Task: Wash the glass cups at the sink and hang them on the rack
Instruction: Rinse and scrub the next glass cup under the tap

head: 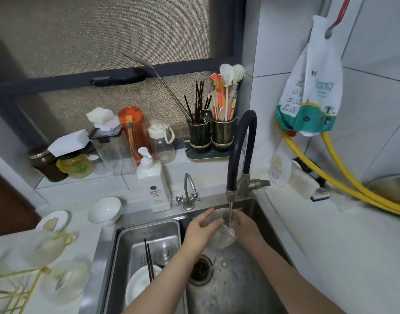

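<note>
A glass cup is held over the sink, gripped between the left hand and right hand, under water from the black faucet. Blurred shapes beside the gold rack are probably more glasses.

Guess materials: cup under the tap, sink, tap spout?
Cup: clear glass by its see-through wall.
Sink: brushed stainless steel, judging by its dull grey metallic sheen.
Tap spout: matte black, likely a flexible rubber or silicone sleeve; its base looks metal.
</note>
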